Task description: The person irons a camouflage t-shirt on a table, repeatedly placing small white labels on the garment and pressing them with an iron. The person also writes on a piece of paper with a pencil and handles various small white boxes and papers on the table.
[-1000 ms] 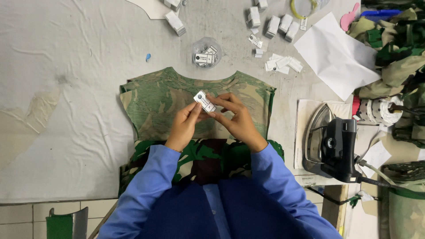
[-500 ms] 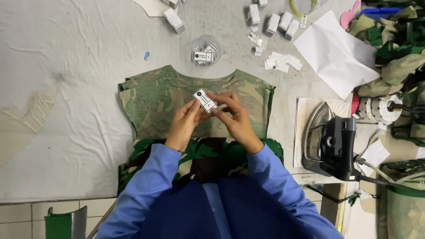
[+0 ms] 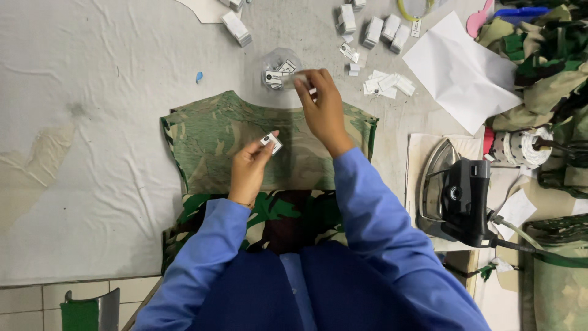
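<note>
A camouflage garment piece (image 3: 214, 138) lies flat on the white cloth-covered table (image 3: 79, 153) in front of me. My left hand (image 3: 248, 168) rests over it and pinches a small white label (image 3: 271, 142) with a dark mark. My right hand (image 3: 321, 107) reaches past the garment's top edge to a small clear bag of labels (image 3: 277, 66); its fingertips are blurred and seem to grip a small pale piece by that bag. Blue sleeves cover both my arms.
Stacks of white labels (image 3: 373, 30) and loose tags (image 3: 383, 84) lie at the top. A white paper sheet (image 3: 456, 70) sits at the upper right, a steam iron (image 3: 456, 190) on its pad at the right, camouflage fabric heaps (image 3: 545, 55) beyond.
Both hands held the label together over the garment earlier. Now my right hand has let go and moved up to the clear bag, while my left hand keeps the label.
</note>
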